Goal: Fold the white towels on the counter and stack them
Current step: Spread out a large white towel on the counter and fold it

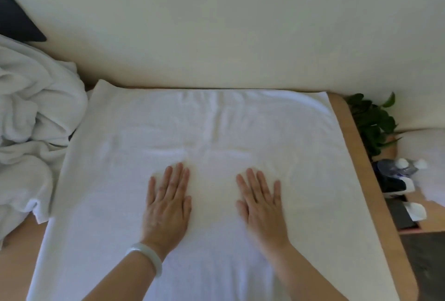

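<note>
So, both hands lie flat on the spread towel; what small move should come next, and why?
Probably slide both hands forward and outward, smoothing: the left hand and right hand press flat on the middle of the towel, and creases show just beyond them.

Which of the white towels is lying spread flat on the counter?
The towel pressed under the left hand and right hand; the heap at the left is crumpled.

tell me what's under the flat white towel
The wooden counter, bare past the flat towel on the right and at lower left. Anything else beneath is covered. The left hand and right hand rest flat on top.
</note>
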Tool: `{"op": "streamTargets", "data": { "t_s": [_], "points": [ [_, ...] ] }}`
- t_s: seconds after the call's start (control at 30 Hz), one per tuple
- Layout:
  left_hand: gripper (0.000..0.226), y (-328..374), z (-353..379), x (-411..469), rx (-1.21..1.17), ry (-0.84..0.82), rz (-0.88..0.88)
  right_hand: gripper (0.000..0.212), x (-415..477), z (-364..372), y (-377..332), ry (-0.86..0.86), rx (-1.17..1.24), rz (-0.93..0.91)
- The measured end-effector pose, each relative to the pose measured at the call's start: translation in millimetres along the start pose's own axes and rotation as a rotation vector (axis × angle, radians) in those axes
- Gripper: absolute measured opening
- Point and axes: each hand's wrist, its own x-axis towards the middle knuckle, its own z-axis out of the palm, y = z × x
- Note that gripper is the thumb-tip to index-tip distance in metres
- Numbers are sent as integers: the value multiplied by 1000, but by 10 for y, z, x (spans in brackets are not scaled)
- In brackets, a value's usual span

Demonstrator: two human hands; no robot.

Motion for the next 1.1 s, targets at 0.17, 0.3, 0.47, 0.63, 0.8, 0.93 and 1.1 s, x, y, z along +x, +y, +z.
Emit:
{"op": "streamTargets", "data": {
  "t_s": [0.17, 0.3, 0.47, 0.63, 0.8, 0.93, 1.1],
  "points": [
    [61, 19, -16, -17, 29, -17, -6, 62, -291, -231, 912, -111, -61, 373],
    [60, 30, -36, 7, 25, -44, -9, 61, -511, -427, 1495, -147, 17, 640],
    [60, 63, -125, -94, 27, -108, -34, 63, -366, -469, 933, -140, -36, 554],
    [64, -142, -196, -541, 39, -190, -341, 65, -413, -114, 356, -178, -43, 371],
    [65, -494, -337, -549, 33, -264, -351, 66, -203, -134, 605, -189, -58, 351],
    [67, -506, -285, 157, 16, -253, -328, 69, 191, -215, 824, -202, -74, 355],
    [62, -546, -236, 1089, 60, -243, -334, 65, 1122, -325, 1112, -175, -71, 379]
  ]
}}
